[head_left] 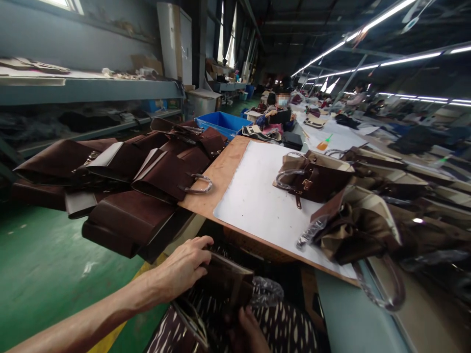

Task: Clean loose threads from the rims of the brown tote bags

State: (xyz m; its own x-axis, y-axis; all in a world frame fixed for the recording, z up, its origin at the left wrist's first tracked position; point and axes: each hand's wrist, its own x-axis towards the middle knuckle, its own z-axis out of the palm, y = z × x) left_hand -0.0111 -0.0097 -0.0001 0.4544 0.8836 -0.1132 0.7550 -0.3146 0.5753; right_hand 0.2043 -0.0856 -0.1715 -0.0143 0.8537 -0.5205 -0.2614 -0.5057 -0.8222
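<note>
Left hand: our left hand (184, 267) is bent at one end of the lap bag (228, 280), fingers curled, thumb underneath; we cannot tell whether it pinches the edge.
Right hand: our right hand (253, 329) is blurred low against the bag's near side; we cannot tell its grip.
Lap bag: dark brown, over our patterned clothing (290, 326), below the table (221, 171); if both holds are loose, it could slip off our lap.
Wrapped handle: clear plastic (268, 291) bunches at the bag's right end (slippery stuff, we find) and could snag or slide under a finger.
White sheet: two bags at its right side, one upright bag (326, 179), one slumped bag (355, 228); the latter's handle overhangs the edge, so our sleeve or arm could drag it.
Left pile: the brown bags (128, 220) jut over the floor; a knock could topple them.
Counts: two hands, one lap bag, one sheet, at least five piled bags, one large blue bin (221, 128), one masked co-worker (282, 110); the right-hand row overlaps too much for us to count.
</note>
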